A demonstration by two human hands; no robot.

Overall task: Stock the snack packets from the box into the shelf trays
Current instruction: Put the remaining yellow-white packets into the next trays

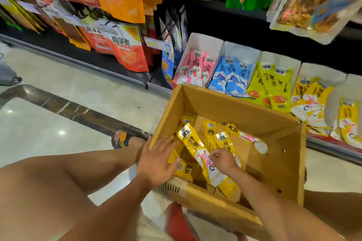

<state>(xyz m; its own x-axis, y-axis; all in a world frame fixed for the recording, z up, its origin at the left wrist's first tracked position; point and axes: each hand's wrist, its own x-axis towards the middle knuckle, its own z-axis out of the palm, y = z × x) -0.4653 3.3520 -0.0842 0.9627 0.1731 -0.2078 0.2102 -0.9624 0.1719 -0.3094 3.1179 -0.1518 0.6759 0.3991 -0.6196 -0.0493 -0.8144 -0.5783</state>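
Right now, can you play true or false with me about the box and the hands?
1. The cardboard box holds yellow packets. True.
2. The left hand is a tight fist. False: its fingers are straight and spread.
3. The right hand pinches a long yellow packet. True.
4. The pink packets sit right of the blue packets. False: they sit left of them.

Low shelf [333, 147] loaded with white trays [203, 43] side by side: pink packets [194, 68], blue packets [229, 76], yellow packets [272, 86]; glossy floor [58, 123] below, dark marble strip [64, 109] across it, sandalled foot [125, 139] planted there
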